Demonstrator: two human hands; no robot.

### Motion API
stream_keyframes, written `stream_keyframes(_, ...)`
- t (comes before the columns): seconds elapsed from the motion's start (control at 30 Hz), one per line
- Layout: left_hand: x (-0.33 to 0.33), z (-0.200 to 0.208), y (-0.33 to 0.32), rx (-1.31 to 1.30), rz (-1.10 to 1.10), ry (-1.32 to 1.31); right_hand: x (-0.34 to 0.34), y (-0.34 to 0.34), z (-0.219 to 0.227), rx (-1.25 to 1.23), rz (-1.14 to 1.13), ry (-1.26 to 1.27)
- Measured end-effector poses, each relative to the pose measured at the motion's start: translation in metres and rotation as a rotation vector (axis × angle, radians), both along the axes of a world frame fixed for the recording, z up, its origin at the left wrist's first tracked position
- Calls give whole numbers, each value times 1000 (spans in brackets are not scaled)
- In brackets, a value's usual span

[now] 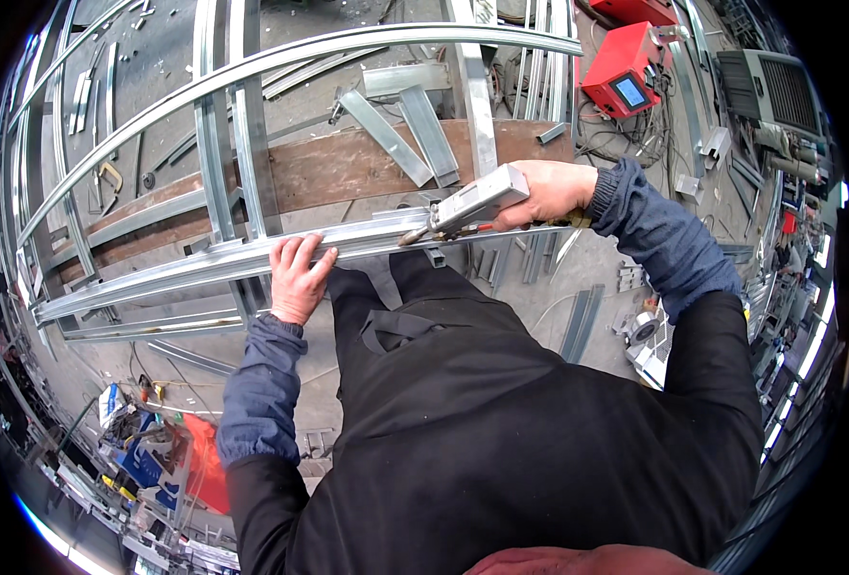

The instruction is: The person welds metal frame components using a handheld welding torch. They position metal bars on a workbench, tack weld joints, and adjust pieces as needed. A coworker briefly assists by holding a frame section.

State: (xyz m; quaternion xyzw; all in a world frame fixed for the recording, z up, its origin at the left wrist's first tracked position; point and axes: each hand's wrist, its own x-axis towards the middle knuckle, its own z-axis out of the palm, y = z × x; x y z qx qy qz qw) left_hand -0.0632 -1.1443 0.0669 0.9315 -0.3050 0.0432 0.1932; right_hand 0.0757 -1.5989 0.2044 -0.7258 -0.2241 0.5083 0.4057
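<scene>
A long silvery metal rail [156, 278] runs across in front of me as the near side of a large metal frame. My left hand [298, 278] grips this rail near its middle, with the fingers laid over its top. To the right, my right hand [551, 192] is closed around a welding gun [482, 198] with a silver, box-shaped head. Its brass-coloured nozzle [413, 236] points left and down, close to the rail; whether it touches cannot be made out. My right fingers are partly hidden behind the gun.
A brown plank [319, 174] lies beyond the rail, with loose metal channels [429, 134] on it. A red machine with a screen [626, 72] stands at the far right near tangled cables [635, 139]. Metal offcuts [582, 321] lie on the floor; an orange-red sheet [206, 465] is at the lower left.
</scene>
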Motion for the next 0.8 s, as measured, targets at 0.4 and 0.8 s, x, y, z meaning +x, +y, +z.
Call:
stream_keyframes(0.4,0,1,0,-23,4,9,2,-5,-16,-33,57,-16)
stream_keyframes(0.8,0,4,0,6,4,33,5,-5,-16,-40,37,91)
